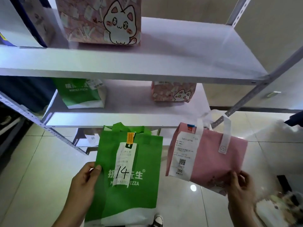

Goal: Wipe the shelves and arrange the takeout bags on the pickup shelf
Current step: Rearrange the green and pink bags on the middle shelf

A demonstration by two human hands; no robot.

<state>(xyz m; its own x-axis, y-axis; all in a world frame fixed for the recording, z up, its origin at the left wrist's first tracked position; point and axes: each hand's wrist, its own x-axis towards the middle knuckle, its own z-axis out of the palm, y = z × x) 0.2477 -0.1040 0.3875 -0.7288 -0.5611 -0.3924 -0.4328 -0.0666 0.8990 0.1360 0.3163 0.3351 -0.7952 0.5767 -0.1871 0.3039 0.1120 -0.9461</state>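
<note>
My left hand point(82, 185) grips the left edge of a green pizza bag point(144, 192) with a receipt marked 14. My right hand point(241, 187) holds the lower corner of a pink bag point(213, 154) with white handles and a receipt reading 366. Both bags hang in front of the white shelf unit, below its middle shelf point(131, 120). On the upper shelf point(188, 51) stands a pink cat bag point(101, 20). On the middle shelf stand a green pizza bag point(78, 94) at the left and a smaller pink cat bag point(173, 91) at the right.
A dark blue and white bag point(24, 22) stands at the upper shelf's left end. Perforated metal uprights point(255, 94) frame the unit. More bags lie on the tiled floor at the lower right point(278, 207). My shoe point(158, 221) shows below the green bag.
</note>
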